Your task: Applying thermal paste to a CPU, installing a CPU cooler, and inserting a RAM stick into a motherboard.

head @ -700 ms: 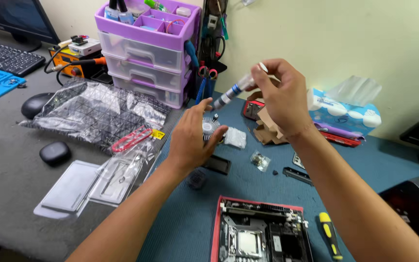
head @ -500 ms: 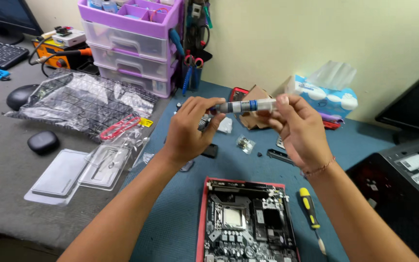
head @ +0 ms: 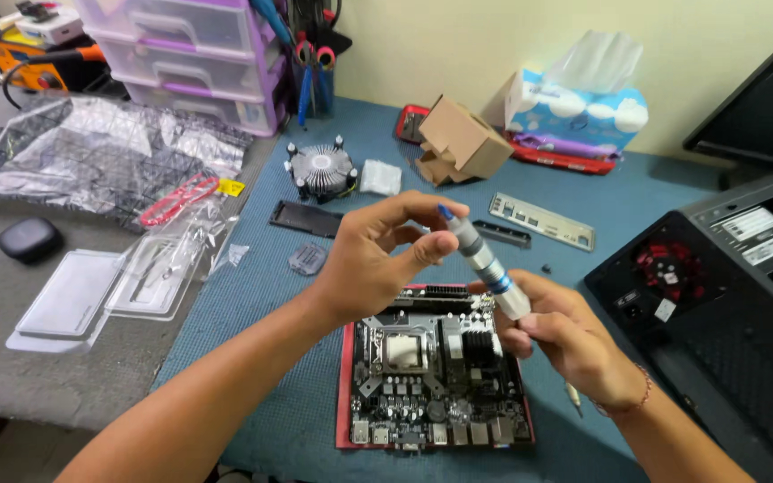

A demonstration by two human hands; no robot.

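A small grey syringe-shaped tube (head: pixel 480 259) with blue bands is held above a red-edged motherboard (head: pixel 436 367) on the blue mat. My right hand (head: pixel 565 335) grips the tube's wide back end. My left hand (head: pixel 378 259) pinches its blue tip between thumb and fingers. The board's processor socket (head: pixel 402 351) lies right under both hands.
A round cooler fan (head: pixel 319 170), a cardboard box (head: pixel 460 139), a tissue pack (head: pixel 574 107) and a metal port plate (head: pixel 540 220) lie behind. An open computer case (head: pixel 726 286) stands at the right. Plastic bags and clear trays (head: pixel 100 286) lie at the left, purple drawers (head: pixel 199 54) behind.
Both hands came down and toward me with the tube, from over the back of the mat to just above the motherboard. The tube now tilts, tip up-left.
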